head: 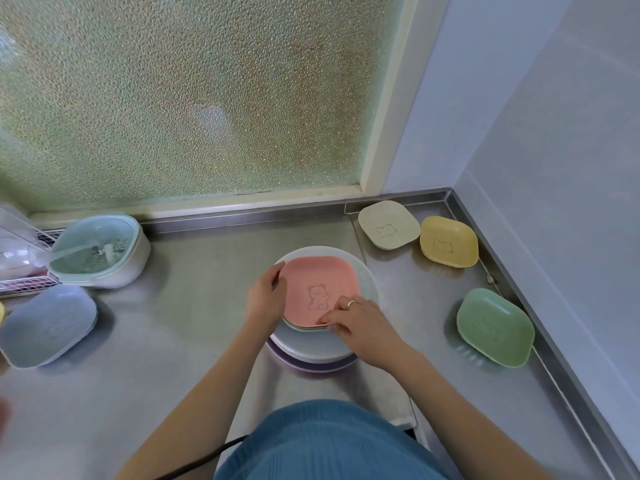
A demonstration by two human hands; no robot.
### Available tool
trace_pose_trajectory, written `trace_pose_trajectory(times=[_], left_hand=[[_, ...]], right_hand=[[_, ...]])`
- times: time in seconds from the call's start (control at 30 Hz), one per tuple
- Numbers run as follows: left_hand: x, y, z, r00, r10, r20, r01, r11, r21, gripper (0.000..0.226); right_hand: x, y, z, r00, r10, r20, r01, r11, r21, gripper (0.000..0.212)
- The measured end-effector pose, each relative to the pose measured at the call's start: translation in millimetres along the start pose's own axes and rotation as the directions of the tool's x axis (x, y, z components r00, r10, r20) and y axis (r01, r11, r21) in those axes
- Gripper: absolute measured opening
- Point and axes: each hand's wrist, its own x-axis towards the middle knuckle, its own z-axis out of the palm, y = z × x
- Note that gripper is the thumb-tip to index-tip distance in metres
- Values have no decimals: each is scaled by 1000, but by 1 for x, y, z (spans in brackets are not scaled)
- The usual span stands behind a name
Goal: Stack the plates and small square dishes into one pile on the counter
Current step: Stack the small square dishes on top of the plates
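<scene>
A pile of round plates (313, 348) stands mid-counter, white ones over a purple one. On it lie small square dishes, the top one a pink dish (320, 287) with a bear drawing. My left hand (265, 299) grips the pink dish's left edge. My right hand (360, 325), wearing a ring, holds its near right corner. Loose square dishes lie around: beige (388, 224), yellow (448, 245), green (495, 327) on the right, blue-grey (48, 323) on the left.
A mint and white strainer basket (100, 251) with a utensil in it sits at the back left, beside a wire rack (24, 284). A frosted window and a raised steel rim bound the counter (180, 306) at the back; a grey wall closes the right side.
</scene>
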Motion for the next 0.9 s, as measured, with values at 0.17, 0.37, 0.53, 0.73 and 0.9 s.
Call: trace_pose_trajectory(times=[0.17,0.37,0.53,0.73,0.9], left_hand=[[-4,-1,1,998,37,-56,-37,999,5,46],[-2,-11,-8,871,-469,148,491,840,-230,61],[0,-8,-4,807,-519,283,590,738,-328,63],[2,2,21,792,-468,392,585,767,-265,78],[-6,20,54,811,-414,413,529,820,-218,60]], right_hand=[[1,4,3,986,100,-131,-48,933,357,28],[-6,34,18,732,625,-272,-403,718,567,47],[-14,36,33,789,612,64,-343,352,871,31],[-21,59,31,700,713,22,-348,315,883,40],[-29,96,17,636,772,-7,-399,336,853,44]])
